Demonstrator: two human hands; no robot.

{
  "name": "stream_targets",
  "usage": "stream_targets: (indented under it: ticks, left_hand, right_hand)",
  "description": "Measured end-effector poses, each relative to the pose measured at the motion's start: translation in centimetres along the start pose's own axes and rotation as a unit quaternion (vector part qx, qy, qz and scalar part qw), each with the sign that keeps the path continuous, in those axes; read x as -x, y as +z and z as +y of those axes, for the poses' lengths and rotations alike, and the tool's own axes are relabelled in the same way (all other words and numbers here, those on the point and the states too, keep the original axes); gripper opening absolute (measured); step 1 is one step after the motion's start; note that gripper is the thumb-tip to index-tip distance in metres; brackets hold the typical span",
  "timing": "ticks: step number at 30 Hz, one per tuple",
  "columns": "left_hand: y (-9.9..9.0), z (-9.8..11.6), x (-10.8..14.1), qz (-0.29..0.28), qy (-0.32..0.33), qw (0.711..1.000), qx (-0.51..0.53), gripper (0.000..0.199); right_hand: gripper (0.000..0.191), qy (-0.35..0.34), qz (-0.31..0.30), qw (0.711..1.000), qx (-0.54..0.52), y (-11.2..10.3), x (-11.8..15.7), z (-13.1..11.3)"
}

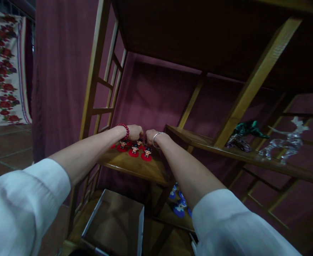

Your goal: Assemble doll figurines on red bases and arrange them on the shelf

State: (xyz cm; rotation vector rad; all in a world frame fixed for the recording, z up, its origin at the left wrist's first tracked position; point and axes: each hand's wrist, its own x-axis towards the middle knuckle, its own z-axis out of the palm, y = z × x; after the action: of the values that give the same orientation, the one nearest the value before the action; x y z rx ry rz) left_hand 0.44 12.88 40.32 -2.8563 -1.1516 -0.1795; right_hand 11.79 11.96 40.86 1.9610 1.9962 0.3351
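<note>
My left hand [135, 132], with a red bead bracelet [125, 130] on its wrist, and my right hand [151, 137], with a silver bangle [155, 139], meet above a wooden shelf [129, 165]. Their fingers curl away from me, so anything inside them is hidden. Just below the hands stand several small bobblehead figures on round red bases, including one [134, 150] and another [147, 153]. Both hands are very close to the figures at the shelf's back. Contact between them is hard to tell.
A clear glass deer [284, 142] and a green glass ornament [244, 137] stand on a shelf to the right. Blue-based figures [179, 207] sit on a lower shelf. A metal-edged tray [113, 220] lies below. Maroon cloth backs the wooden shelving; a floral hanging [5, 67] and tiled floor [7, 149] lie left.
</note>
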Motion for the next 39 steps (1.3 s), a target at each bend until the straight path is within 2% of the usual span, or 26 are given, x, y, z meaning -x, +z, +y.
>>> stream_targets:
  ticks: [5,10,15,21,25,31,39]
  left_hand:
    - [0.4,0.4,-0.2,-0.022,0.003,1.000,0.001,0.045]
    - [0.2,0.6,-0.1,-0.018,-0.013,1.000,0.006,0.043]
    - [0.4,0.6,-0.4,-0.010,-0.003,1.000,-0.009,0.042]
    - [0.3,0.9,-0.6,0.007,-0.003,0.999,-0.036,0.041]
    - [-0.1,0.5,-0.5,0.013,-0.031,0.999,-0.039,0.035]
    - [-0.4,-1.0,0.0,0.068,-0.053,0.996,-0.017,0.035]
    - [-0.8,-1.1,0.9,0.047,-0.066,0.997,-0.020,0.039]
  right_hand:
    - [0.047,0.013,-0.012,1.000,0.016,0.3,-0.5,0.3]
    - [0.046,0.010,-0.005,1.000,0.014,0.2,-0.1,0.2]
    - [0.049,0.004,-0.010,1.000,0.007,0.4,-0.6,0.5]
    - [0.051,-0.002,0.069,0.997,-0.020,0.4,-1.7,0.7]
    - [0.055,-0.017,0.090,0.995,-0.044,0.5,-1.9,0.1]
    - [0.048,-0.013,0.068,0.994,-0.082,0.4,-0.7,-0.7]
    - [0.041,-0.026,0.065,0.994,-0.080,1.0,-1.0,-0.9]
